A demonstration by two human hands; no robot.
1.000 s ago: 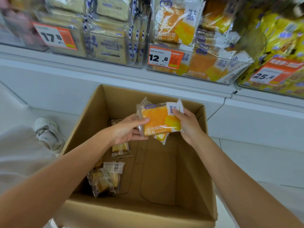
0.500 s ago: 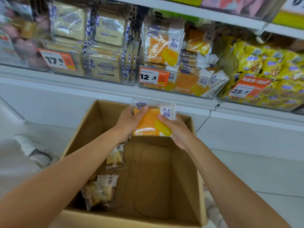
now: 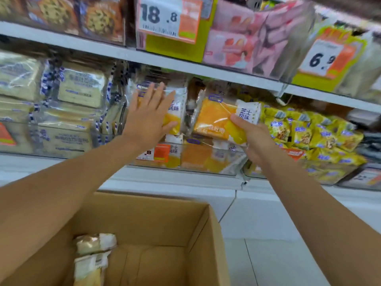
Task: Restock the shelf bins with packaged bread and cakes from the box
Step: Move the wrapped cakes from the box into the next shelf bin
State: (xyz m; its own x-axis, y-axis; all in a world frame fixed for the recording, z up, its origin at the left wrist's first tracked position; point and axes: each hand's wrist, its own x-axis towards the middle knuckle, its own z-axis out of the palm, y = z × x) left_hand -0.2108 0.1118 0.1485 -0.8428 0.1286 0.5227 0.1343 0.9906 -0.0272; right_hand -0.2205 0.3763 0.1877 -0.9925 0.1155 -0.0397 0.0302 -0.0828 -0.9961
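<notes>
My right hand grips an orange-and-yellow bread packet by its lower right corner, held up at the mouth of the clear shelf bin. My left hand lies flat with straight fingers against an upright packet of the same kind standing in that bin. The cardboard box sits open below, with a few wrapped cakes at its left side.
Pale bread packs fill the bin on the left and yellow snack bags the bin on the right. A shelf above carries pink packets and price tags. White floor tiles lie right of the box.
Both hands rose from over the box to the shelf. The left hand let go of the packet and now presses the standing one; the right hand carries the packet alone.
</notes>
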